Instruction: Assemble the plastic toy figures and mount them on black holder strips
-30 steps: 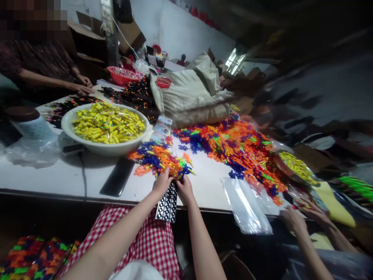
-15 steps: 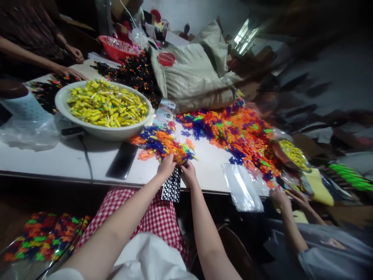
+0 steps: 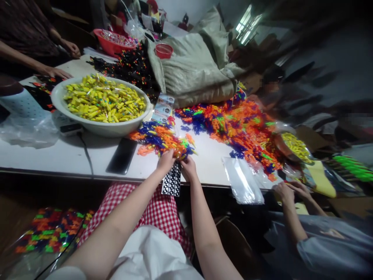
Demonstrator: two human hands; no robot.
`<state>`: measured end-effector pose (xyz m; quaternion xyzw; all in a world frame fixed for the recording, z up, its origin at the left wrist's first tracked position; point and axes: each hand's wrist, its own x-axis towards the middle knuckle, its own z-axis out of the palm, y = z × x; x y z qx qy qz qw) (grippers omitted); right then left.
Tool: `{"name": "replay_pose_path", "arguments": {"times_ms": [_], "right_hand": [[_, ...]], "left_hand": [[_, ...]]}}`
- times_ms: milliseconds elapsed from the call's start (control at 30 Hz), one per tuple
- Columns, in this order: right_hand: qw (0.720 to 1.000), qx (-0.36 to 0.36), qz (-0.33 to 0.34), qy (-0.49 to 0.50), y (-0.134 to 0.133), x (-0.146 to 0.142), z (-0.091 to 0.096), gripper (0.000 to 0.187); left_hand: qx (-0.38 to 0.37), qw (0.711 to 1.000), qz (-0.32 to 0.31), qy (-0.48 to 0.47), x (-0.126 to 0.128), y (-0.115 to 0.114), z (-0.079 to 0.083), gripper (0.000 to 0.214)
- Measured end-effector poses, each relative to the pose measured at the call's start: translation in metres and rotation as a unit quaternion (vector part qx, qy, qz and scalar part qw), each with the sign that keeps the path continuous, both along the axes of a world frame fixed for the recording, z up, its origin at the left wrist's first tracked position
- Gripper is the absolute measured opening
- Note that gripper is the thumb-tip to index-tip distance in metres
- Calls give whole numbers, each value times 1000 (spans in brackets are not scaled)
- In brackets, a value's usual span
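Note:
My left hand (image 3: 165, 162) and my right hand (image 3: 189, 168) sit close together at the near edge of the white table (image 3: 58, 157). Both are closed, pinching at the near end of a small heap of orange, blue and green plastic pieces (image 3: 161, 140). Between and under the hands a black tray with rows of white cells (image 3: 172, 181) hangs over the table edge; which hand holds it is unclear.
A white bowl of yellow wrapped pieces (image 3: 100, 105) and a dark phone (image 3: 121, 156) lie left. A larger coloured heap (image 3: 233, 130), clear bags (image 3: 242, 180) and a sack (image 3: 192, 74) lie right and behind. Other people's hands work at right (image 3: 287, 192) and far left (image 3: 55, 72).
The view has tilted down a little, so the table sits higher in the picture. My hands stay at the same heap, still pinching over the tray. The person at right has shifted their hands slightly.

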<state>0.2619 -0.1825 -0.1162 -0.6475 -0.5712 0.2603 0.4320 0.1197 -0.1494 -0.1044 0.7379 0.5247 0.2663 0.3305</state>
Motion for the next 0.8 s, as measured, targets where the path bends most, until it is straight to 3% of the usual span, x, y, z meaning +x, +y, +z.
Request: {"name": "replay_pose_path", "arguments": {"times_ms": [300, 567, 800], "right_hand": [[999, -6, -35, -25, -11, -1, 1, 22], [995, -26, -79, -55, -19, -1, -6, 23], [993, -37, -93, -69, -21, -3, -6, 21]], "left_hand": [[42, 999, -31, 1, -4, -2, -1, 44], [56, 996, -63, 32, -3, 4, -4, 16], [63, 994, -80, 33, -3, 5, -5, 22]]}}
